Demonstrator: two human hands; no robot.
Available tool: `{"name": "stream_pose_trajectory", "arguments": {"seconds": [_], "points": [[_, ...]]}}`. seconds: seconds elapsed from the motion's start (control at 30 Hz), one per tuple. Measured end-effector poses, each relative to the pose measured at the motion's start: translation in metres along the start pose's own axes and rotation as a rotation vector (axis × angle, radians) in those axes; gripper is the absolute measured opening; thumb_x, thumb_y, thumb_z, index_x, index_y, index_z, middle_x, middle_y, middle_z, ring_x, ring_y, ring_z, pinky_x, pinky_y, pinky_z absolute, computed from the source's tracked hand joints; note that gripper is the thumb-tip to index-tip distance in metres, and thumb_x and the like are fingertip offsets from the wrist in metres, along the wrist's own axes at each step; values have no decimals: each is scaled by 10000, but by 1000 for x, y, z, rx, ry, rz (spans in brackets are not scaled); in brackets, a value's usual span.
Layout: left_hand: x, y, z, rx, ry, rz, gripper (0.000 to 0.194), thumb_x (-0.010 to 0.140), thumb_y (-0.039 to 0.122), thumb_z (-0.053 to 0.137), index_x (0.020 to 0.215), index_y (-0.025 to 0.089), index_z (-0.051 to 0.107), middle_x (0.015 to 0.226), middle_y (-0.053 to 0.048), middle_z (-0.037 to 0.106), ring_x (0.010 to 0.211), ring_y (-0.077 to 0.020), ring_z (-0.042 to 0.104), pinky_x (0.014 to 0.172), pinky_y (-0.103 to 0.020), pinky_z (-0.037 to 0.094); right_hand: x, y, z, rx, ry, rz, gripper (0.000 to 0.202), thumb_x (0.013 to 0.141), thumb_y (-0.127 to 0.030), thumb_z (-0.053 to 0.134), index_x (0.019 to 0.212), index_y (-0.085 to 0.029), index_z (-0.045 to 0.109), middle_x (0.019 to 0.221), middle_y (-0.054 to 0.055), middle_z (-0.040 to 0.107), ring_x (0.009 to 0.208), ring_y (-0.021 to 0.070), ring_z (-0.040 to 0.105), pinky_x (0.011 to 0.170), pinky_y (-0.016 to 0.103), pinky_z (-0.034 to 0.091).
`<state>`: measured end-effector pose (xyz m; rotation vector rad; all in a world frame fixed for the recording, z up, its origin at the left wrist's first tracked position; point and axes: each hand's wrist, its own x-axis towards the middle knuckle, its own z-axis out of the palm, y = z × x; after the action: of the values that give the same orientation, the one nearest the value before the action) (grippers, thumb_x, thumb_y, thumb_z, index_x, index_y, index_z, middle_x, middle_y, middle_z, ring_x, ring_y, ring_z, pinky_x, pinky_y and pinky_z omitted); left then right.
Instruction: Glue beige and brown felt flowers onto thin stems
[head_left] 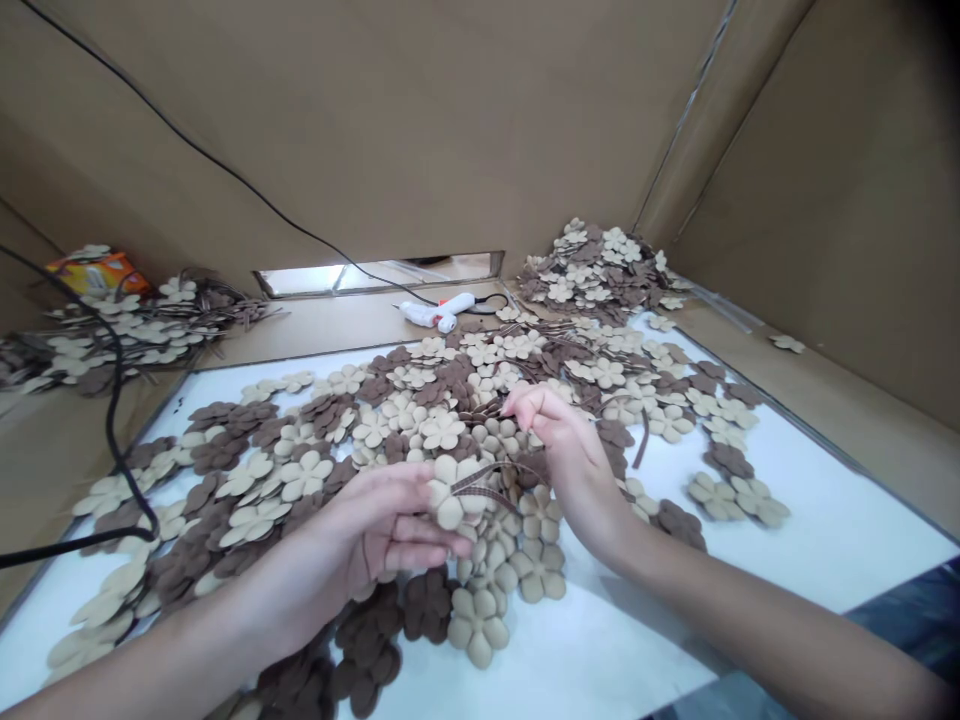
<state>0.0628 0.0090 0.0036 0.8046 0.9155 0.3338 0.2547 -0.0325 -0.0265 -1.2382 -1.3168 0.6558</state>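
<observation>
My left hand (pixel 401 515) is closed on a beige fabric flower (pixel 448 505), gripping it by the petals at its left edge. Two thin brown stitched ribbons (pixel 487 480) run from the flower's centre to the right, under my right wrist. Over the pile, my right hand (pixel 559 430) has thumb and fingertips pinched together beside brown petals (pixel 480 412); what sits between them, if anything, is too small to make out. Beneath both hands lie many loose beige flowers (pixel 478 625) and brown flowers (pixel 427 603), some overlapping.
A white glue gun (pixel 439 312) lies at the back of the white board (pixel 817 520). Heaps of flowers stand at the back right (pixel 600 270) and left (pixel 142 330), near an orange packet (pixel 101 272). Black cable (pixel 116 400) hangs at the left; cardboard walls (pixel 450 130) surround the board.
</observation>
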Motion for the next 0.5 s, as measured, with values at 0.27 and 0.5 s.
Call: {"name": "stream_pose_trajectory", "arguments": {"seconds": [0.27, 0.5], "points": [[9, 7, 0, 123, 145, 91, 135, 714, 223, 736, 787, 144, 654, 736, -49, 746, 699, -174, 725, 607, -161, 570, 0, 6, 1, 51, -55, -11, 204, 836, -163, 301, 667, -202, 407, 848, 21, 536, 870, 171, 489, 801, 304, 363], [14, 4, -2, 180, 207, 135, 207, 657, 259, 784, 785, 143, 670, 668, 0, 724, 645, -160, 720, 590, -152, 573, -3, 2, 4, 44, -165, 167, 116, 894, -278, 405, 908, -231, 509, 891, 4, 518, 868, 162, 493, 766, 288, 384]]}}
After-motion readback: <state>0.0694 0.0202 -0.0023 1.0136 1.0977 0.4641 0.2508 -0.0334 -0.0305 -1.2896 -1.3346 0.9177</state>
